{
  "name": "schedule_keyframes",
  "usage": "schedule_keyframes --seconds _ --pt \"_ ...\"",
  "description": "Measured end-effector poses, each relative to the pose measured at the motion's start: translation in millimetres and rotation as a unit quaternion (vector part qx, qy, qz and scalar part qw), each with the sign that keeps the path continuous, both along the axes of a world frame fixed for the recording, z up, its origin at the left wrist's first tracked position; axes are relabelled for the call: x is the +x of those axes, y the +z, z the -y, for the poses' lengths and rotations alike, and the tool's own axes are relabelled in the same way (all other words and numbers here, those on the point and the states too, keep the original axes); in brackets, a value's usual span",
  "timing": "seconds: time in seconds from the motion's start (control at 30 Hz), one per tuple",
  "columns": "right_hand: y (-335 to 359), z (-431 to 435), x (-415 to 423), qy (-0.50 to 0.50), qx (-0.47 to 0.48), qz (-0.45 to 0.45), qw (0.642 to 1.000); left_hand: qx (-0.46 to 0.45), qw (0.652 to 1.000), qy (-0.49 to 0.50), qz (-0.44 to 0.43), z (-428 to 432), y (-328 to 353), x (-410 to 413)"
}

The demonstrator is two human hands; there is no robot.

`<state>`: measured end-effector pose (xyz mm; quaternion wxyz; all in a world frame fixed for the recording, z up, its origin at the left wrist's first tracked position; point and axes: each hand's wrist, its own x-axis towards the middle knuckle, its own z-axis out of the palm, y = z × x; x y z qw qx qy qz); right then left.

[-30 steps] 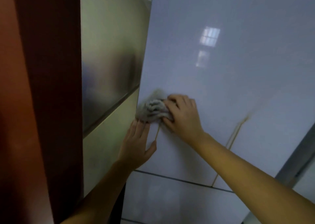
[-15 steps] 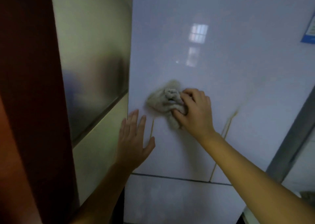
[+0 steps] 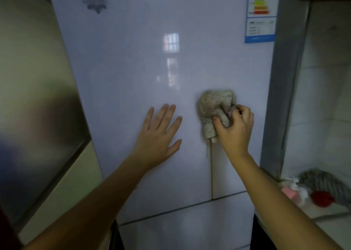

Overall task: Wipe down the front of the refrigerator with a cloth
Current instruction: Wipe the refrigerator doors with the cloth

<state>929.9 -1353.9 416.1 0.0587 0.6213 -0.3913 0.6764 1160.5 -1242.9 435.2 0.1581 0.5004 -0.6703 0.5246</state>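
Observation:
The glossy white refrigerator door [image 3: 133,69] fills the middle of the view. My right hand [image 3: 234,130] grips a crumpled grey-beige cloth [image 3: 213,107] and presses it against the door near its right edge. A thin strand hangs down from the cloth. My left hand [image 3: 158,135] lies flat on the door with fingers spread, to the left of the cloth and apart from it. A thin yellowish streak [image 3: 211,175] runs down the door below the cloth to a horizontal seam [image 3: 171,210].
An energy label [image 3: 261,14] is stuck at the door's top right, a snowflake sticker [image 3: 95,1] at top left. A metal-faced panel [image 3: 36,101] stands to the left. On the right, a tiled wall [image 3: 326,90] and a counter with a striped cloth [image 3: 322,181], pink and red items [image 3: 321,198].
My right hand has carried the cloth from the door's left edge across to its right side. The left hand has shifted right along the door. The view has swung right.

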Motion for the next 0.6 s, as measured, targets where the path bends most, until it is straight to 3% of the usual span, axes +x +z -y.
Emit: schedule_keyframes --seconds 0.17,0.5,0.6 --pt "-4.2 -1.1 4.7 0.019 0.016 0.022 0.999 0.011 0.992 -0.034 0.117 21.1 21.2 0.2" --pt "-27.1 -7.5 14.1 0.020 0.024 0.021 0.999 0.003 0.989 -0.030 0.144 27.0 23.3 6.8" --pt "-25.2 0.3 2.5 0.005 0.042 0.069 0.997 -0.002 0.988 -0.034 0.153 29.1 22.3 9.5"
